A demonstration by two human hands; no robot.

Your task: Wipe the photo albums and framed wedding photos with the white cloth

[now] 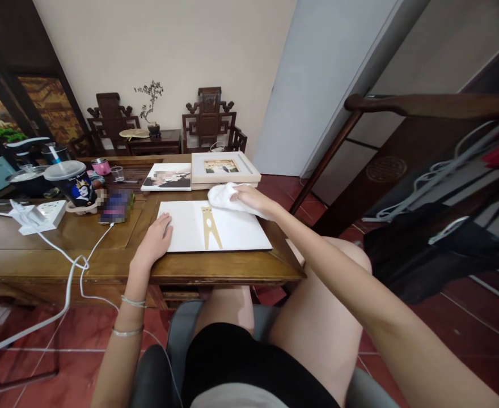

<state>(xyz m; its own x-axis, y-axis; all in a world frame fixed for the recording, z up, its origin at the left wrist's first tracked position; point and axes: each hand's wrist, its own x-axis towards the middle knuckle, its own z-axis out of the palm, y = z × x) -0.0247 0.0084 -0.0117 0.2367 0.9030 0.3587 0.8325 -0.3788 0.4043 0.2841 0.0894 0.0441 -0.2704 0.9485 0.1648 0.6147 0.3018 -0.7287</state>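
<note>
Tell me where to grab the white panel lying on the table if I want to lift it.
Probably the white panel's near long edge, from the seat side: it lies flat by the table edge. The left hand presses its left end, and the right hand holds a white cloth on the far corner.

Right hand (249, 196) presses white cloth (224, 197) on white board (232, 229); left hand (158, 238) steadies edge.

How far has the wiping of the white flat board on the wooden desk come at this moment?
In hand: the right hand presses a white cloth on the far right corner of the white flat board with a beige clip-shaped fitting, while the left hand lies flat on its left edge. Done: no wiped area can be told apart. Left: the rest of the board shows no cloth contact; the framed picture and unframed photo print lie beyond it.
</note>
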